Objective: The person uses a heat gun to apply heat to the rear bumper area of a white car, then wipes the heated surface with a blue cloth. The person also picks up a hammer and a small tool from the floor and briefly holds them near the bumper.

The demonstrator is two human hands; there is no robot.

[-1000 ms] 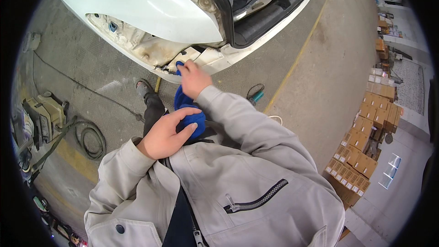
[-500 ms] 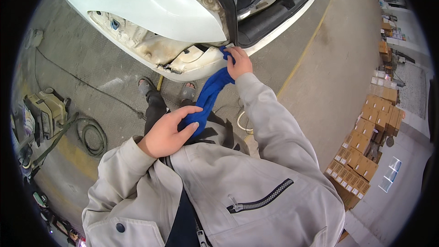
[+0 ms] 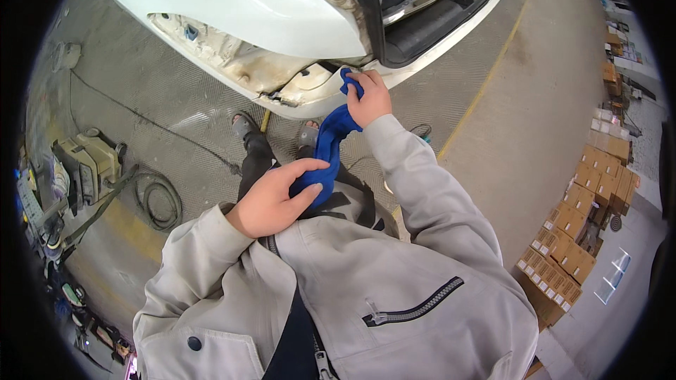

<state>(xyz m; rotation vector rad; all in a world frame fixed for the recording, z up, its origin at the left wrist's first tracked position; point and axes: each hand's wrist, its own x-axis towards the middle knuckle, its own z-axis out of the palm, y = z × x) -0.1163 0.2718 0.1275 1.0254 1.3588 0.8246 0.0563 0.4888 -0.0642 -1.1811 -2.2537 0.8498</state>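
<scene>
A long blue cloth [image 3: 334,134] stretches between my two hands. My right hand [image 3: 369,100] is closed on its far end, with a bunched tip poking out past the fingers, close to the corner of the white car body [image 3: 310,102]. Nearer my waist, my left hand [image 3: 276,200] grips the lower end between thumb and fingers; part of the cloth there is hidden by the hand. The car's rear corner is stripped, with bare, stained metal [image 3: 246,70] showing below a glossy white panel [image 3: 282,14].
A beige wheeled machine [image 3: 91,162] stands on the left beside a coiled hose [image 3: 156,200]. A dark cable [image 3: 155,116] runs over the floor. Cardboard boxes [image 3: 563,239] are stacked along the right. My sandalled feet [image 3: 245,125] are just below the car's edge.
My view has shifted slightly, so the scene sits further right. My right hand has drawn back a little from the car's corner with the cloth. Both hands keep their hold.
</scene>
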